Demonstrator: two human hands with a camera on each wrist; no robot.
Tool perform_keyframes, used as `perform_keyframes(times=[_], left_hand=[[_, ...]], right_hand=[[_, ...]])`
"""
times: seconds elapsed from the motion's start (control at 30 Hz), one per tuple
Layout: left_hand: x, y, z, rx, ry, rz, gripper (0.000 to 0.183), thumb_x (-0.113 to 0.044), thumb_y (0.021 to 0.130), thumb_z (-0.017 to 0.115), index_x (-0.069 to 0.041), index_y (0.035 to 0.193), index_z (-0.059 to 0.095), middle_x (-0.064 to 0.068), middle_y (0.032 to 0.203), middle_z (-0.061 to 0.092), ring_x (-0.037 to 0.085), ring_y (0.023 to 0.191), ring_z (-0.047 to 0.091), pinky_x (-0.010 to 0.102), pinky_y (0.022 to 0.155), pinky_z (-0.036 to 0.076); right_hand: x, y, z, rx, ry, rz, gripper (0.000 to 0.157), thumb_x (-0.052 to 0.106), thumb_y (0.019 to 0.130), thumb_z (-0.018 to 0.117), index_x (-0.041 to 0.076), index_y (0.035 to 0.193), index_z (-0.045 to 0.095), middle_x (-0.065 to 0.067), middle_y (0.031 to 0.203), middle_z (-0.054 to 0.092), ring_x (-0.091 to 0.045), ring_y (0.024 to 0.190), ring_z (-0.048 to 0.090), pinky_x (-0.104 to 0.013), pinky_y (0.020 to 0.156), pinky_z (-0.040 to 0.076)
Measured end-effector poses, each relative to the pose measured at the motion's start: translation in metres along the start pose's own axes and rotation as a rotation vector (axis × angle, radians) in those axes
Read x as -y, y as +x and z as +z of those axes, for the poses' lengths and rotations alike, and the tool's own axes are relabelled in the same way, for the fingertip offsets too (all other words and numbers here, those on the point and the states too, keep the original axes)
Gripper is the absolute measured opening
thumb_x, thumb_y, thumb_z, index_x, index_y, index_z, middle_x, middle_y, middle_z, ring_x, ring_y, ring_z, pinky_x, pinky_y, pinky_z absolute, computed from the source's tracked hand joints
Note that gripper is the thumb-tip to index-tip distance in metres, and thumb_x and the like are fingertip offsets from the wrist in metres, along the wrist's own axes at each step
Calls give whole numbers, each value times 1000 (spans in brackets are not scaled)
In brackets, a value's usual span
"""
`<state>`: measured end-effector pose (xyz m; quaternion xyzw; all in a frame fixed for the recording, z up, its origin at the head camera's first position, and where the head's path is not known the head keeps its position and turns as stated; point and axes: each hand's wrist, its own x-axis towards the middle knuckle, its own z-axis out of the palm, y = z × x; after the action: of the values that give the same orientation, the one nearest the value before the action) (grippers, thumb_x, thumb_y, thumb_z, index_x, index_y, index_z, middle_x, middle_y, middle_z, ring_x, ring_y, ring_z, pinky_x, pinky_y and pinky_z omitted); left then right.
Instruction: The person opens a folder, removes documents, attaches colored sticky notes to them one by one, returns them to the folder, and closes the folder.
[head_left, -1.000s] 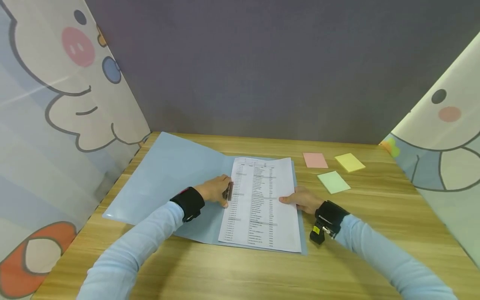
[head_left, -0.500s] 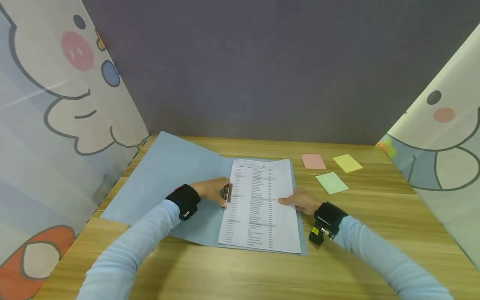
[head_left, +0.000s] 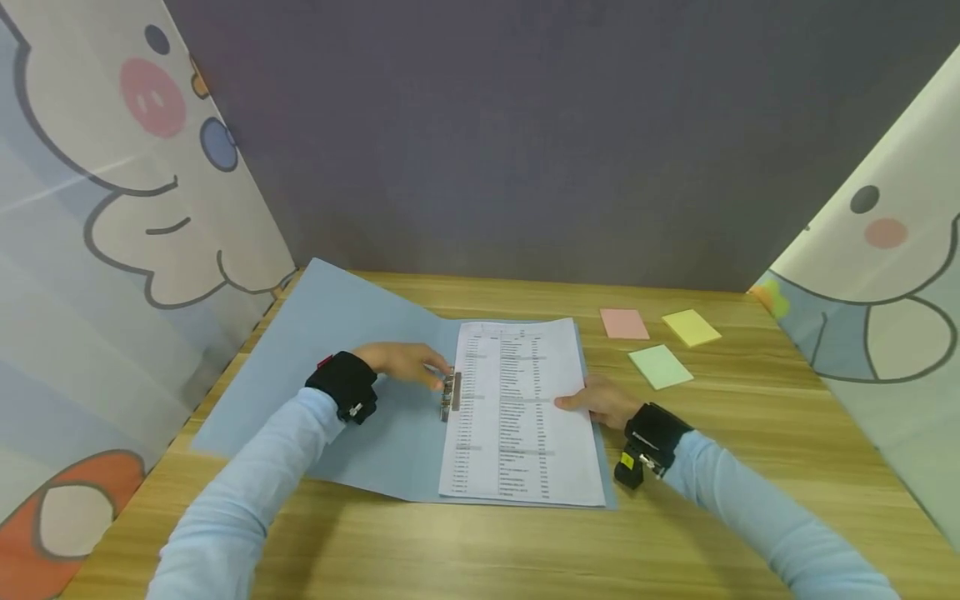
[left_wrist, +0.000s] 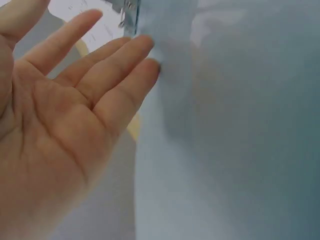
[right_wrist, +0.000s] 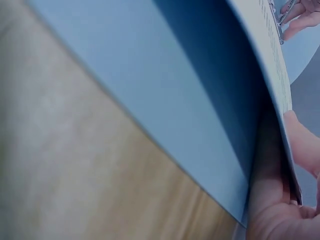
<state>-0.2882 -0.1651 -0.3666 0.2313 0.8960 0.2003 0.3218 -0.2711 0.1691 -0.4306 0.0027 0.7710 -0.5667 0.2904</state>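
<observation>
A light blue folder (head_left: 352, 325) lies spread open, with a stack of printed sheets (head_left: 525, 433) on its right side. A metal clip (head_left: 451, 396) sits at the left edge of the sheets, near the fold. My left hand (head_left: 405, 362) is just left of the clip, its fingertips by the clip's upper end; in the left wrist view its fingers are spread and hold nothing. At the right edge of the sheets, my right hand (head_left: 606, 402) pinches them, thumb on top and fingers beneath. The right wrist view shows this edge lifted off the folder (right_wrist: 150, 100).
Right of the folder lie three sticky-note pads on the wooden table (head_left: 495, 550): pink (head_left: 624, 323), yellow (head_left: 691, 327) and green (head_left: 660, 367). A dark panel (head_left: 525, 150) stands behind, and cartoon-printed sheets (head_left: 150, 250) flank both sides.
My left hand has let go of the metal clip and drawn back a little to the left, so more of the clip shows. My right hand keeps its hold on the sheets.
</observation>
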Motion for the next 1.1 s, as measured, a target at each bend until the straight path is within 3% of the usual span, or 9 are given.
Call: perform_keyframes(times=[0.1,0.23,0.4,0.5,0.57,0.77,0.9,1.1], left_hand=[[-4,-2,-4,-17,42,19,37,-25,92,55,-7,125,55,10,131,51,29,123,43,47,100,37],[-9,-1,-8,-83,69,35,24,-21,93,53,-7,111,62,6,114,59,22,102,53,39,87,44],[-11,8,-10,-321,117,34,13,-14,93,53,-6,94,63,7,90,64,15,70,58,26,64,46],[-11,18,-10,-461,171,24,9,-13,91,55,-6,92,62,7,86,65,14,65,58,25,60,45],[-9,25,-8,-507,194,29,10,-12,90,57,-5,93,63,7,88,65,15,67,58,26,62,47],[-5,35,-2,-497,277,68,14,-8,89,56,-4,96,67,8,95,67,19,78,58,33,76,49],[-8,36,0,-457,260,34,18,-7,88,56,-3,103,66,10,101,67,21,86,58,35,81,49],[-27,18,-1,-373,244,-42,30,-12,87,60,-4,116,60,10,109,64,23,96,58,36,82,48]], right_hand=[[-1,-1,-1,-4,5,-2,44,10,84,65,1,124,51,-13,101,68,-24,84,68,-35,70,54],[-3,-1,-1,8,6,-8,43,10,84,65,1,124,52,-14,102,68,-25,85,68,-36,70,55],[-3,-1,0,-3,1,-4,43,10,83,65,2,124,52,-13,100,68,-25,84,68,-36,69,55],[-4,-1,0,-11,7,-5,43,10,83,65,1,124,52,-13,100,68,-24,84,68,-35,69,55],[-5,-2,1,-7,14,-11,43,9,83,65,1,124,51,-14,101,68,-25,84,68,-35,69,55],[-5,-1,3,-9,5,-17,43,10,83,65,0,123,51,-13,101,68,-24,85,68,-34,69,55],[-3,-1,4,-21,5,-9,43,10,83,66,0,122,51,-12,100,68,-24,84,68,-34,69,55],[-3,-1,3,-25,8,-9,44,11,83,66,0,123,51,-13,100,68,-24,85,68,-34,70,55]])
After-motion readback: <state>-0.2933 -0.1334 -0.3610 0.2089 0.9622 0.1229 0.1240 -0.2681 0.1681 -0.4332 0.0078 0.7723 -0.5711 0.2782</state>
